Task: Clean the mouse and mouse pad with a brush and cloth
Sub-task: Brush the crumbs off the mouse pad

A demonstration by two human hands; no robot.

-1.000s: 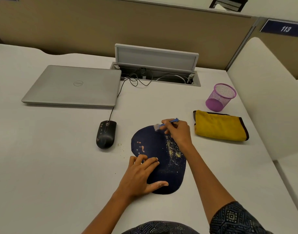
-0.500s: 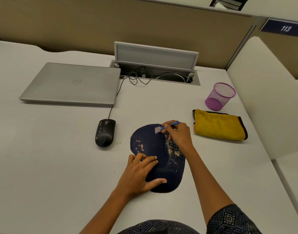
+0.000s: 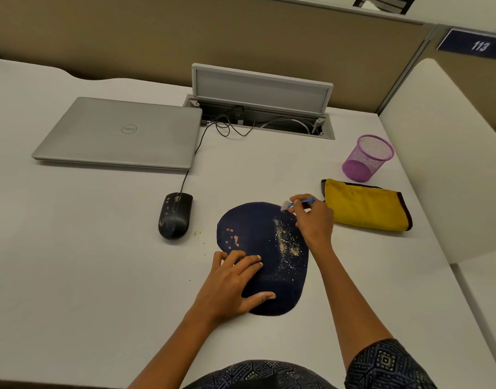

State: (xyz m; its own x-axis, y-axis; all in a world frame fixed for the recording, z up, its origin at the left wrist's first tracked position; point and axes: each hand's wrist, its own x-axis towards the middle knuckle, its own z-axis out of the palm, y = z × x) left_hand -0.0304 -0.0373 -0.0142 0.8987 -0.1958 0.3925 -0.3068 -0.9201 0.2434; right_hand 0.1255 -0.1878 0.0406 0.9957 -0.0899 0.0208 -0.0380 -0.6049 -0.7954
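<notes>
A dark blue mouse pad (image 3: 258, 228) lies on the white desk, sprinkled with yellowish crumbs on its right half and pink specks on its left. My left hand (image 3: 230, 284) presses flat on the pad's near left part, fingers spread. My right hand (image 3: 314, 220) grips a small blue brush (image 3: 298, 203), whose pale bristles touch the pad's far right edge. A black wired mouse (image 3: 174, 216) with pink specks rests left of the pad. A folded yellow cloth (image 3: 366, 206) lies to the right.
A closed silver laptop (image 3: 120, 133) sits at the back left, the mouse cable running beside it. An open cable hatch (image 3: 262, 113) is at the back centre. A purple mesh cup (image 3: 369, 158) stands behind the cloth. A few crumbs lie beside the mouse.
The brush and my right hand have shifted slightly right along the pad's far edge. My left hand stays pressed on the pad.
</notes>
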